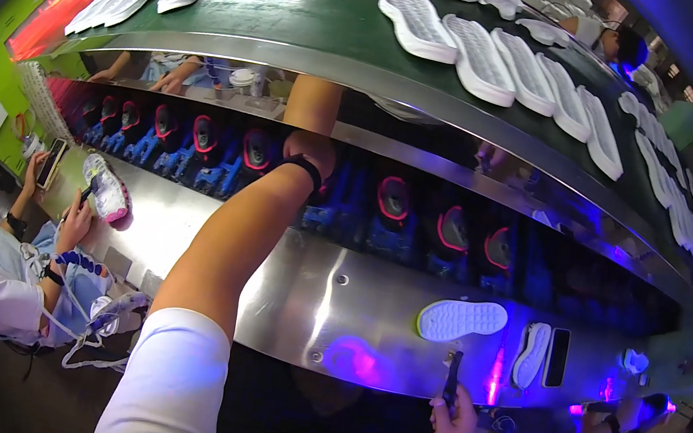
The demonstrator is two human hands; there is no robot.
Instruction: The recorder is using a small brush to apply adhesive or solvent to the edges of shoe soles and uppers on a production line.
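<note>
My left arm stretches forward over the steel bench, and my left hand is at the row of dark, pink-rimmed shoe uppers on blue holders, under the conveyor's steel edge. Its fingers are hidden, so whether it grips anything does not show. Low on the right, my right hand is closed around a slim black-handled tool, held upright at the bench's near edge; its small tip is unclear. Just beyond that tip lies a white shoe sole with a yellow-green edge. One pink-rimmed upper stands right of my left hand.
Rows of white soles lie on the green conveyor belt above. A narrow white sole and a black phone rest on the bench at right. Co-workers sit on both sides; the left one works beside a white-pink shoe.
</note>
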